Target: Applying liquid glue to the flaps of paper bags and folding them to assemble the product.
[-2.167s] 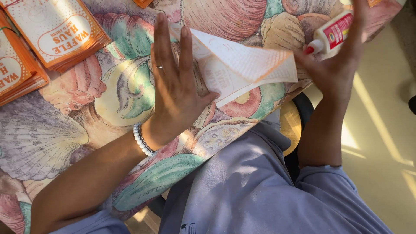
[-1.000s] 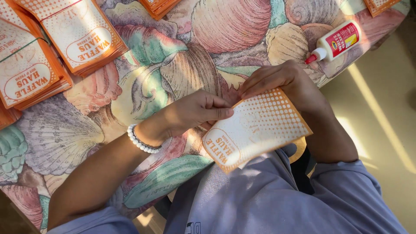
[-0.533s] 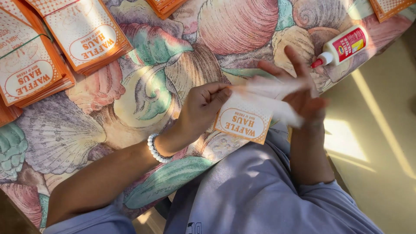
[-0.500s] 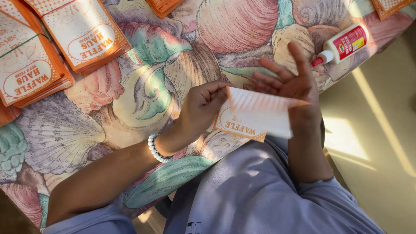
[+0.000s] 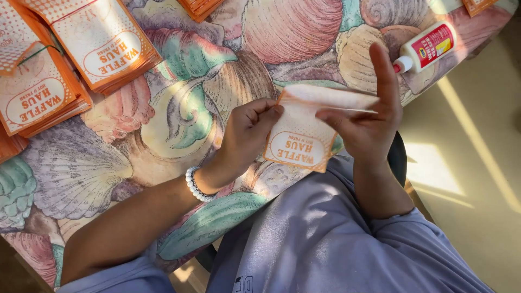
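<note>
While sunlight is falling across the shell-patterned tablecloth (image 5: 163,125), a small orange-and-white printed paper bag (image 5: 301,138) is being held at the table's near edge, seen from the head camera. Its left edge is being pinched by the left hand (image 5: 247,133); its top flap is being pinched by the right hand (image 5: 369,122), forefinger raised. The fold appears underway; firm creasing seems called for. A white glue bottle (image 5: 429,46) is lying near, finished stacks (image 5: 103,43) well apart.
</note>
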